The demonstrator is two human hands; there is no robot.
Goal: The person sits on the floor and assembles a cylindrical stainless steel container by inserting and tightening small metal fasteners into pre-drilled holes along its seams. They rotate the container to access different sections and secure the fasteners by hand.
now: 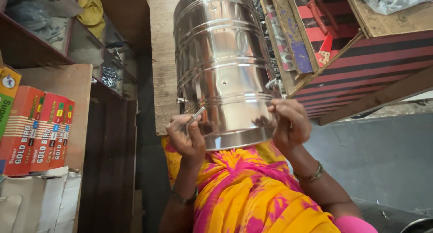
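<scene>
Head view: the steel drum (223,66) lies on its side on the wooden counter (162,57), long axis running away from the person, rim nearest. Left hand (186,138), grip closed on a small metal rod (195,116), touches the rim's left; right hand (288,125), fingers curled, holds its right. Both equally near.

Steel drum (223,66): polished, cylindrical, ribbed with raised bands (one small hole in the wall), lying on its side along the wooden board (162,57), near rim overhanging the board's edge. Thin metal rod (195,116): slanted against that rim.
</scene>
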